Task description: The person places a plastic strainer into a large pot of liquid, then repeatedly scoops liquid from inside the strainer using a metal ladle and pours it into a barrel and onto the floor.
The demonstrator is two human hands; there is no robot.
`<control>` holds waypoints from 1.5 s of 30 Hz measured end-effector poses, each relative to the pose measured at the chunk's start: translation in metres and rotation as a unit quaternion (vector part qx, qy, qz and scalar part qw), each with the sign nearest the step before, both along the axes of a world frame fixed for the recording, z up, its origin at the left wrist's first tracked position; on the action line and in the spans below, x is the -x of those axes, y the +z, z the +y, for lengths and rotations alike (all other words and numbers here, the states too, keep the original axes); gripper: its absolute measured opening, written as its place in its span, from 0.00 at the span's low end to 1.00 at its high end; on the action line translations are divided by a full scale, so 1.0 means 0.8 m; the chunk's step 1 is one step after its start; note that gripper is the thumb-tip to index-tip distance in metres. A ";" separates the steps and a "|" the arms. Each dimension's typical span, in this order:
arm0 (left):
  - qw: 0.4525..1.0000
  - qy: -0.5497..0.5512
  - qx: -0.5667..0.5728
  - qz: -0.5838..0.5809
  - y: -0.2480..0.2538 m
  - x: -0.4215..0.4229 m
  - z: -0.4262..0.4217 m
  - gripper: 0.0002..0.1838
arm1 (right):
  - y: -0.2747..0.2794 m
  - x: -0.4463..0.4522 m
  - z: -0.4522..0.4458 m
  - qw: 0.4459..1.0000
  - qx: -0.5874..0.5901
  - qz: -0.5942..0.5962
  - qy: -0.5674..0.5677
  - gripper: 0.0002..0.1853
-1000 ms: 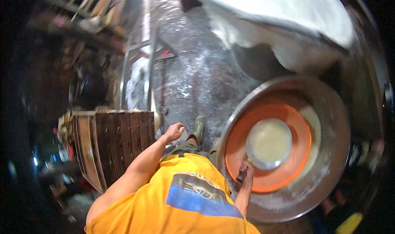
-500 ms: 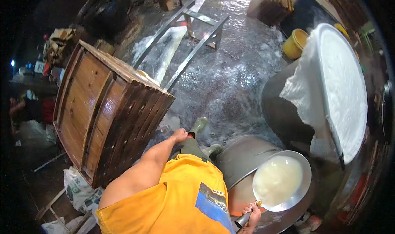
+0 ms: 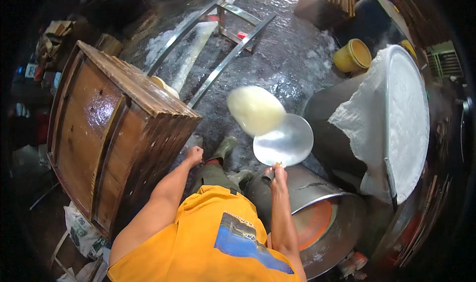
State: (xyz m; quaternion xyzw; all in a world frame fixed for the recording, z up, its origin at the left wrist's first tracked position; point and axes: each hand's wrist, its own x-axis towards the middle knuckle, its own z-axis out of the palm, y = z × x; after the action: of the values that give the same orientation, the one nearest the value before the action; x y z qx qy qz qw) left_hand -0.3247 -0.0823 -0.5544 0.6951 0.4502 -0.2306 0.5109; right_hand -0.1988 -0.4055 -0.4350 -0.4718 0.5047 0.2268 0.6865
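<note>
My right hand (image 3: 279, 177) is wrapped round the handle of a large metal ladle (image 3: 286, 142), its bowl showing shiny inside. A pale yellowish liquid (image 3: 252, 107) hangs in the air just beyond the bowl, over the wet floor. Below that hand stands a wide metal pot (image 3: 292, 185), with something orange (image 3: 316, 227) visible inside it. My left hand (image 3: 194, 155) is closed in a fist near my knee, beside a tilted-looking brown wooden box (image 3: 99, 133); nothing shows in its fingers.
At the right is a big vat (image 3: 325, 108) with white cloth (image 3: 364, 118) over its rim and white foam (image 3: 407, 123) on top. A yellow bucket (image 3: 352, 55) stands behind it. A metal frame (image 3: 233, 59) rests on the wet floor (image 3: 282, 49) ahead.
My right hand has swung the ladle forward and left from the pot, and the liquid has left its bowl. My left hand stays closed and has shifted slightly left in view.
</note>
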 end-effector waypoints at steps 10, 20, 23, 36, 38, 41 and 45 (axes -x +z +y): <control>0.987 -0.157 -0.010 -0.028 0.018 -0.022 -0.059 0.15 | 0.181 0.085 -0.146 0.878 0.350 -0.323 0.060 0.17; 0.841 -0.431 0.031 -0.324 0.201 -0.143 -0.372 0.13 | 0.152 0.330 -0.375 0.910 0.281 -0.207 -0.223 0.05; 0.716 -0.546 0.021 -0.435 0.294 -0.134 -0.488 0.16 | 0.060 0.400 -0.416 0.922 0.222 -0.170 -0.269 0.07; 0.590 -0.736 -0.135 -0.303 0.134 -0.051 -0.714 0.30 | -0.099 0.499 -0.461 0.722 0.575 0.233 -0.305 0.25; 0.635 -0.734 -0.119 -0.207 0.108 -0.054 -0.713 0.30 | -0.131 0.519 -0.461 0.727 0.547 0.289 -0.298 0.26; 0.617 -0.753 -0.193 -0.123 0.051 -0.064 -0.683 0.22 | -0.149 0.530 -0.464 0.719 0.556 0.298 -0.290 0.25; 0.786 -0.606 0.000 0.123 -0.010 -0.085 -0.650 0.29 | -0.207 0.559 -0.455 0.724 0.585 0.239 -0.277 0.19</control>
State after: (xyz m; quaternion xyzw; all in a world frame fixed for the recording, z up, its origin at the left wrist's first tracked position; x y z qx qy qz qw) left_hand -0.2570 -0.6026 -0.5627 0.7908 -0.0047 -0.5764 0.2058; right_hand -0.6462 -0.7692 -0.6002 -0.5489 0.7927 -0.2088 0.1636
